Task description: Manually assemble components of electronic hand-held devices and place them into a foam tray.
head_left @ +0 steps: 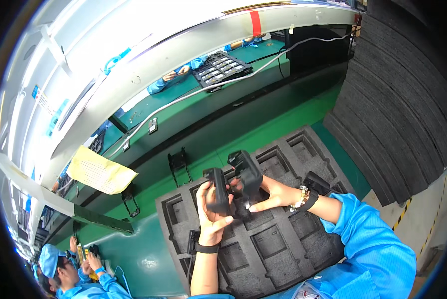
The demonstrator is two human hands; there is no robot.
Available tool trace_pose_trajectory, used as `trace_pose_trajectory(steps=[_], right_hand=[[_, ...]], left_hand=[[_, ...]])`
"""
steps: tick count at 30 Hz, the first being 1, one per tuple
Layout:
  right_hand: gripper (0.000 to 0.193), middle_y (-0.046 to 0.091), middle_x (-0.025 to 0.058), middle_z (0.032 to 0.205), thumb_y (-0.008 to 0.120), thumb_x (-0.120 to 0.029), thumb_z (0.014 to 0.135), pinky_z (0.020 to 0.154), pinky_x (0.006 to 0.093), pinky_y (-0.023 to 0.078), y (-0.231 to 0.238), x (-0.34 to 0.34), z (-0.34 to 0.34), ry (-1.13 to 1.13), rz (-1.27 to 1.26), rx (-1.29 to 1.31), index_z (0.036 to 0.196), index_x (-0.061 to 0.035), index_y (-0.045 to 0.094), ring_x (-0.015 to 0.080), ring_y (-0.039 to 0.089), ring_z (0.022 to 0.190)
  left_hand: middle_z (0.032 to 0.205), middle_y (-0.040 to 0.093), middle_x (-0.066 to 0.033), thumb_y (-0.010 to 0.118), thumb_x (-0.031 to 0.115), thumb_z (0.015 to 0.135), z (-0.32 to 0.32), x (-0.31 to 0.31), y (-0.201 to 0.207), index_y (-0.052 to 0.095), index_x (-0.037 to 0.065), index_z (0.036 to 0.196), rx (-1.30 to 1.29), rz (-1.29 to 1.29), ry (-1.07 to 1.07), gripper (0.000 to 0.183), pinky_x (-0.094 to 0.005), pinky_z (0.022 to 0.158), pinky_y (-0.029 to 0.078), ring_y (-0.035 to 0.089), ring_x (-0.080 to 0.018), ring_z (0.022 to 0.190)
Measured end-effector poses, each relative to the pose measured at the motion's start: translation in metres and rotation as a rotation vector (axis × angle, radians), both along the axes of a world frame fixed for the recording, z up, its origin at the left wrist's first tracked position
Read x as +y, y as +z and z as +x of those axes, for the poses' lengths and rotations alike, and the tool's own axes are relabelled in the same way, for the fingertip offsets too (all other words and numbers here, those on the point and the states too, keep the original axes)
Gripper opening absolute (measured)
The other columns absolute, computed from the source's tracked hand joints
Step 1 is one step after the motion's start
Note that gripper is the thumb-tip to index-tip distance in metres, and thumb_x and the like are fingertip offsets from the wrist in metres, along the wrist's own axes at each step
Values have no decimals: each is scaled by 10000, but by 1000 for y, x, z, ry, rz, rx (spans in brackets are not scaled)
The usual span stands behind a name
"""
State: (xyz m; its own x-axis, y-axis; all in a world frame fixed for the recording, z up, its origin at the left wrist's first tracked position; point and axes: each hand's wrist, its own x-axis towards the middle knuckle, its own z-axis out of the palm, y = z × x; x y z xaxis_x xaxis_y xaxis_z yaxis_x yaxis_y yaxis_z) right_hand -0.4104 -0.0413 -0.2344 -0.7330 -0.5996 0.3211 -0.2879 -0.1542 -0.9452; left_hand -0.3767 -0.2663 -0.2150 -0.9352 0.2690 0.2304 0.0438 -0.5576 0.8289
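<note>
My left hand (211, 226) is wrapped round a black, upright, block-like plastic piece (218, 192). Opposite it, my right hand (274, 195) grips a second black plastic piece (248, 172) with a recessed, frame-like top. The two pieces are held close together, and I cannot tell whether they touch. Both are above a dark grey foam tray (233, 234) with rectangular pockets. Between the hands, near my right thumb, is a small bright spot that I cannot make out. Black bands circle both wrists, and beads are on the right one.
Grey foam sheets (393, 99) form a tall stack at right. A yellow dotted sheet (101, 170) hangs at left by a metal post. Beyond the green bench (148, 259), a cable (203, 89) crosses a rail. Another person (64, 274) works at lower left; other people's hands show across the line.
</note>
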Motion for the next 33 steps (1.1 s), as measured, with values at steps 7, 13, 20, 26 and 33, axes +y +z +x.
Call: trace_pose_trajectory(steps=[7, 13, 20, 26, 33], right_hand=[[909, 359, 146, 1500, 811, -259, 777, 1172, 396, 218, 5, 6, 0, -77, 85, 153, 1491, -26, 298, 250, 299, 1415], [578, 449, 47, 1431, 450, -410, 1030, 975, 353, 479, 7, 17, -24, -181, -237, -414, 1496, -104, 299, 173, 524, 1241], [449, 500, 102, 1184, 428, -435, 1026, 827, 379, 584, 12, 62, -111, -359, -209, -529, 1290, -71, 430, 246, 594, 1130], [512, 531, 233, 1268, 433, -386, 1030, 637, 388, 593, 10, 63, -201, -340, 162, -481, 1301, 47, 412, 295, 649, 1003], [466, 643, 192, 1153, 493, -273, 993, 714, 403, 570, -43, 39, -235, -595, 236, -459, 1328, 49, 467, 308, 663, 1028]], left_hand=[[1435, 410, -72, 716, -56, 521, -3, -5, -13, 330, 137, 1464, 59, 58, -33, 1037, -550, 1176, 260, 330, -318, 1401], [1463, 411, -82, 706, -47, 603, -10, -17, -2, 333, 130, 1478, -100, 160, 55, 968, -511, 1170, 275, 405, -304, 1355], [1458, 426, -101, 698, 9, 672, -15, -16, -7, 404, 57, 1429, -86, 187, 39, 813, -513, 1117, 367, 442, -309, 1324], [1464, 420, -88, 647, 4, 698, -9, -19, -3, 392, 66, 1427, -79, 156, 14, 775, -489, 1086, 398, 440, -315, 1324], [1447, 415, -117, 630, -51, 717, -10, -20, -4, 396, 74, 1415, -129, 178, -16, 746, -460, 1066, 438, 458, -328, 1308]])
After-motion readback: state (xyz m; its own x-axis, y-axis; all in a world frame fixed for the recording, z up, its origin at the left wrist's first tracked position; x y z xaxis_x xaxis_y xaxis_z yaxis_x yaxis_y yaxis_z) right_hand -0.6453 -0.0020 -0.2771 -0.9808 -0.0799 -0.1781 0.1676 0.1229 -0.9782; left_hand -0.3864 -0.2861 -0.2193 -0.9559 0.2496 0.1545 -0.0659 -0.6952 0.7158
